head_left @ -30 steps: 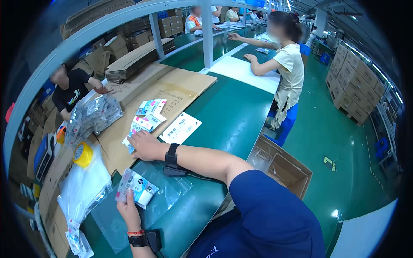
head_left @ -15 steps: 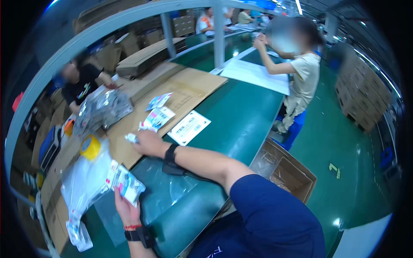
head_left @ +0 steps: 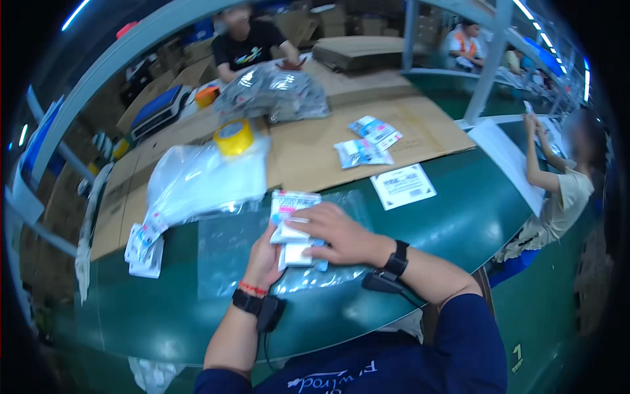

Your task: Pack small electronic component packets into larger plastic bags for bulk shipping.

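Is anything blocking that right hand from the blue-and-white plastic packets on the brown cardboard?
Nothing visible stands between the bare right hand and the blue-and-white plastic packets. A flat, clear plastic bag lies on the green tabletop; the white rectangular card lies flat, to the right.

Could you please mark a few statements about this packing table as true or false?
1. The left hand and right hand are both on small packets. True.
2. The white printed sheet lies under the tape roll. False: it lies on the green tabletop.
3. The yellow tape roll rests on the plastic bags. True.
4. The red bracelet is on the right wrist. False: it is on the left wrist.
5. Two blue-and-white packets lie on the cardboard. True.
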The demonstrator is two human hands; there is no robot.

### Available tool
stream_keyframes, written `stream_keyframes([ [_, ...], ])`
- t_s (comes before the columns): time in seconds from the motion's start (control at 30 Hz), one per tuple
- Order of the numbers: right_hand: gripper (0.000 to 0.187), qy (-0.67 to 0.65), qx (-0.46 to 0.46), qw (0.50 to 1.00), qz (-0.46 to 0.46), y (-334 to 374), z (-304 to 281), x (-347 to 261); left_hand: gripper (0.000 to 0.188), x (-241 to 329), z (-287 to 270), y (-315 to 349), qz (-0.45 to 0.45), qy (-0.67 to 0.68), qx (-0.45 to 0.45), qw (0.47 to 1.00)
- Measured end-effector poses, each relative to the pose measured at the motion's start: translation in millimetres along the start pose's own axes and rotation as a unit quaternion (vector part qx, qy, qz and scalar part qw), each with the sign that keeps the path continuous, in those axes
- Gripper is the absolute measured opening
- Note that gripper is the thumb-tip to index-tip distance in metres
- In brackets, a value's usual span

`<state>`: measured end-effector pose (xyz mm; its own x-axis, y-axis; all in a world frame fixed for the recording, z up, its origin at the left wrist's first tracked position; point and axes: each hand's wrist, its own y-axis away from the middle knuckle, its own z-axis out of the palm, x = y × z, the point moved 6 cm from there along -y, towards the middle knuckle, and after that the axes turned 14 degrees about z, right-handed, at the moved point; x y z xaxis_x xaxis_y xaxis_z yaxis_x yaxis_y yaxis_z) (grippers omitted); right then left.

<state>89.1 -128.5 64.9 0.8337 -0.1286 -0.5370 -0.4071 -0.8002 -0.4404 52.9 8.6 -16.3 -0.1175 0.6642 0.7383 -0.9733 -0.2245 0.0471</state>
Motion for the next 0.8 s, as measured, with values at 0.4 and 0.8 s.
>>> stream_keyframes([
  [0.4, 0.056, 0.047, 0.065, 0.995, 0.060, -8.3, -4.5, 23.2, 0.041, 13.4, 16.1, -12.4, 0.067, -0.090, -0.046, 0.993],
  [0.8, 0.040, -0.545, 0.005, 0.755, 0.365, 6.0, 15.5, 67.8, 0.048, 12.9, 16.5, -4.0, 0.175, -0.227, -0.103, 0.953],
])
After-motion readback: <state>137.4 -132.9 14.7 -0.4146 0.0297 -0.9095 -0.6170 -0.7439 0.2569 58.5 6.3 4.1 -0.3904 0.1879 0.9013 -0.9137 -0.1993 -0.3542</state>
